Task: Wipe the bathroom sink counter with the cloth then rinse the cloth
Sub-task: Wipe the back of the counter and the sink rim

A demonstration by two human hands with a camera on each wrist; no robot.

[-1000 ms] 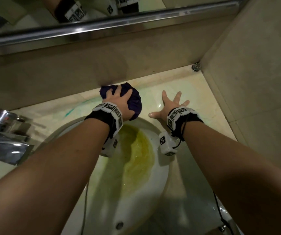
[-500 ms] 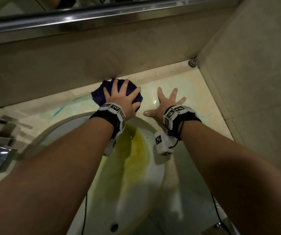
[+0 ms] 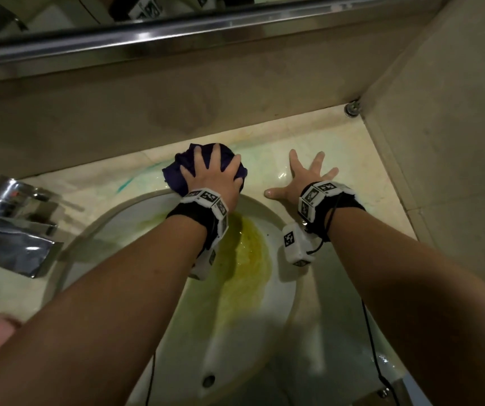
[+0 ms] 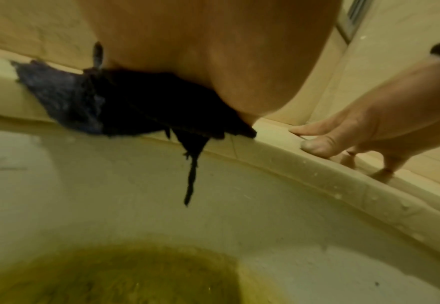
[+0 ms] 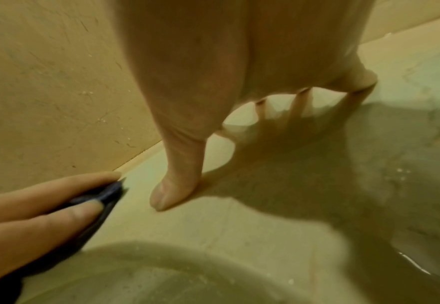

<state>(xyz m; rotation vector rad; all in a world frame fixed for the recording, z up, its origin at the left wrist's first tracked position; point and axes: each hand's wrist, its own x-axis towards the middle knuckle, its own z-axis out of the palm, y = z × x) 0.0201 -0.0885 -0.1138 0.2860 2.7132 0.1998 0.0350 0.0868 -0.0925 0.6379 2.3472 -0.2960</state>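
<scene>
A dark purple cloth [image 3: 177, 174] lies bunched on the beige counter [image 3: 358, 159], just behind the white sink basin [image 3: 136, 230]. My left hand [image 3: 212, 174] presses down on it with fingers spread and nearly straight. In the left wrist view the cloth [image 4: 96, 107] sits on the basin rim [image 4: 317, 170] and a frayed strand [image 4: 191, 181] hangs into the bowl. My right hand [image 3: 302, 174] lies flat on the wet counter to the right of the cloth, fingers splayed, holding nothing. The right wrist view shows my left fingertips [image 5: 58, 195] on the cloth [image 5: 109, 191].
A chrome faucet [image 3: 10, 230] stands at the left. A yellow-green stain [image 3: 247, 259] runs down the basin, and a teal smear [image 3: 124, 184] marks the counter left of the cloth. The back wall, mirror rail [image 3: 177, 27] and side wall [image 3: 455, 142] close off the corner.
My left hand has flattened its fingers over the cloth and shifted it slightly left along the back of the counter. The right hand has stayed planted.
</scene>
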